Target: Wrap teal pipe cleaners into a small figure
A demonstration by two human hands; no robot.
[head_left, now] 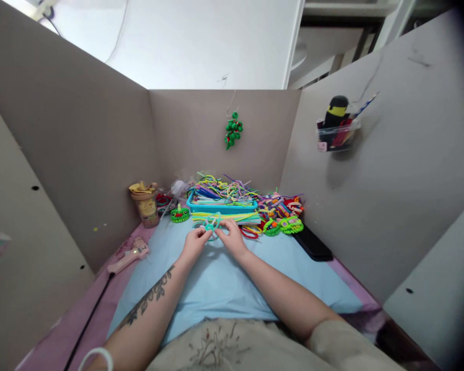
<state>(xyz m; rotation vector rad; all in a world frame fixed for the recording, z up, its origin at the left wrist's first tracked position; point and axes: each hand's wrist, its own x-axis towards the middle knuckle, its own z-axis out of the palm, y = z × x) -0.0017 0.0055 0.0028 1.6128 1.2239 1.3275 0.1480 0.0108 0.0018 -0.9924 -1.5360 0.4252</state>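
Observation:
Between my two hands is a turquoise pipe cleaner (210, 227) bent into loops, held just above the blue table cover (224, 281). My left hand (195, 242) pinches its lower left side with thumb and forefinger. The fingers of my right hand (232, 237) close on its right side. Right behind them lies a bundle of straight yellow, green and white pipe cleaners (239, 218). A blue tray (222, 208) heaped with many-coloured pipe cleaners stands behind that bundle. Red-handled scissors (250, 233) rest just right of my right hand.
At left are a pink glue gun (128, 258) with a black cord and a patterned cup (145, 206). Green fuzzy pieces (180, 214) and a colourful pile (280, 207) flank the tray. A black case (312, 242) lies right. Grey panels enclose the table, one carrying a clear holder (338, 138).

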